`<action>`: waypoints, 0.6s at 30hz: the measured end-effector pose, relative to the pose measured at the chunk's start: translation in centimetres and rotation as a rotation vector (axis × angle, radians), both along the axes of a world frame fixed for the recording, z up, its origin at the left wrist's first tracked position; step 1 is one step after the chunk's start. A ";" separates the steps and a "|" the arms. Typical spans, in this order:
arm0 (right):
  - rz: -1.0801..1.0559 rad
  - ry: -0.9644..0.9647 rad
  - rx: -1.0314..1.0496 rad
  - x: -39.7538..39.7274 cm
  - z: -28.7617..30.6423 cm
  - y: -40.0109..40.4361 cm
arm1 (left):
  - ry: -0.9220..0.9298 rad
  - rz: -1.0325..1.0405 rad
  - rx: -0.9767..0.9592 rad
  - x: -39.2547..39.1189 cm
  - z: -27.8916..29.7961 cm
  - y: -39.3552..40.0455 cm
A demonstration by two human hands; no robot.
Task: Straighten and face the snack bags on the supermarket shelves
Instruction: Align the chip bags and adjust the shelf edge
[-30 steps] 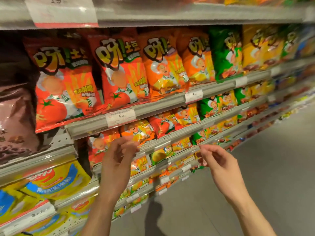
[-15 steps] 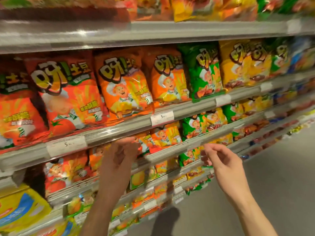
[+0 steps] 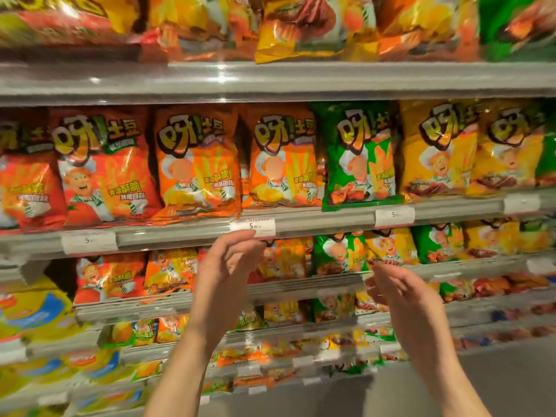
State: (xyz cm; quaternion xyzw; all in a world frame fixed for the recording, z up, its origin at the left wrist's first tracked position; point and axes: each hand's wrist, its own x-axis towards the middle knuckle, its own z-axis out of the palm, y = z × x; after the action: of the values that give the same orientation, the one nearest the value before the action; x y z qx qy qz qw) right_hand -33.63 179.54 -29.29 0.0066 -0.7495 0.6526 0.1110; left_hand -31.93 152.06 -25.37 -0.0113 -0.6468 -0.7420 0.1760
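Observation:
Snack bags stand in a row on the middle shelf: a red bag (image 3: pixel 102 164), two orange bags (image 3: pixel 198 164) (image 3: pixel 282 161), a green bag (image 3: pixel 359 158) and yellow bags (image 3: pixel 439 149). The green bag's bottom edge hangs over the shelf lip. Smaller bags (image 3: pixel 282 258) of the same kinds fill the shelf below. My left hand (image 3: pixel 224 275) is raised in front of that lower shelf, fingers loosely bent, fingertips just under a price tag (image 3: pixel 252 226). My right hand (image 3: pixel 403 296) hovers beside it, fingers relaxed. Neither hand holds a bag.
A grey shelf rail (image 3: pixel 325 219) with price tags runs across above my hands. Large bags (image 3: pixel 301 25) crowd the top shelf. More small packs (image 3: pixel 168 326) fill the lowest shelves. Grey aisle floor (image 3: pixel 496 383) lies at the bottom right.
The view has swung right and upward, facing the shelves more squarely. Both hands have risen, with the left fingertips now near the middle shelf rail.

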 end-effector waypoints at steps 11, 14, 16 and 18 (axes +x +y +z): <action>-0.004 0.075 0.047 -0.9 4.6 -2.6 | 0.095 0.101 -0.038 -0.5 2.6 -2.3; 0.009 0.112 0.017 -1.5 6.1 -3.3 | 0.138 0.152 -0.089 -0.2 4.1 -2.1; 0.012 0.156 0.004 -2.0 7.4 -3.8 | 0.152 0.177 -0.120 0.1 5.3 -2.0; 0.021 0.204 0.008 -2.8 9.0 -3.9 | 0.182 0.202 -0.159 0.2 6.6 -1.9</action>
State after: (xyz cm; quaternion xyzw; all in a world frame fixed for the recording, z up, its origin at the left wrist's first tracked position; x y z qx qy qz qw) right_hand -36.39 175.62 -20.30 0.0812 -0.7368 0.6467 0.1798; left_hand -31.75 150.17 -18.76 -0.0273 -0.6825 -0.6630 0.3064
